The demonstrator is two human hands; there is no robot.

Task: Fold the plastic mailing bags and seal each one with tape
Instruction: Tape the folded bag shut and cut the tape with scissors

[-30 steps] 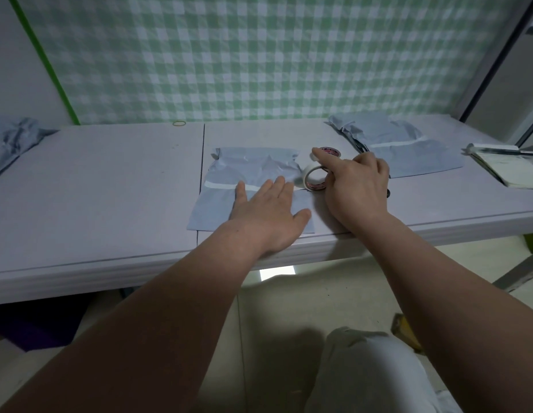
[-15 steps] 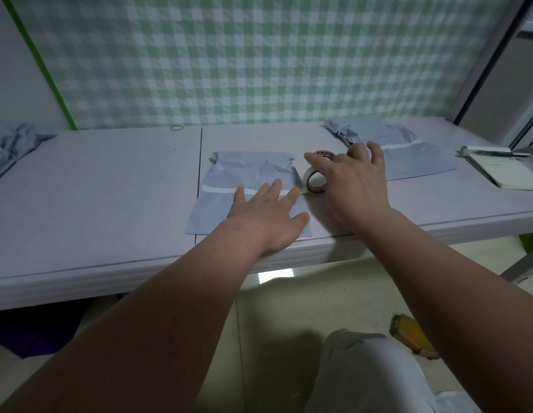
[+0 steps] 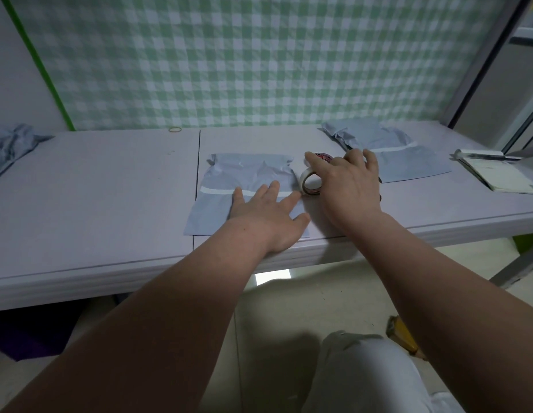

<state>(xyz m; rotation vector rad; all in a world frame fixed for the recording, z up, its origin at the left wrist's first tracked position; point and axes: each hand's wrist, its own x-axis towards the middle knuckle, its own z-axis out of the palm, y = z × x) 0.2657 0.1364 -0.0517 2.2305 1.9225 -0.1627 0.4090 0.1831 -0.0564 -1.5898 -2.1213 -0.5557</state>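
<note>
Right hand [image 3: 348, 186]: fingers curled over the tape roll [image 3: 311, 183], gripping it.
Left hand [image 3: 268, 216]: fingers straight, pressing the mailing bag [image 3: 247, 169] flat, fingertips on the tape strip [image 3: 214, 190].
Strip axis: ran left-right, meeting the roll at the bag's right edge.
Bag: lay near on the table [image 3: 95, 189].

1 tape roll [image 3: 311, 184], 1 notebook [image 3: 503, 174].

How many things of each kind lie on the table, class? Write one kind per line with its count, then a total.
Plastic bags: 3, counting the crumpled ones at left and right as one each
Tape roll: 1
Rubber band: 1
Notebook: 1
Pen: 1
Total: 7
</note>
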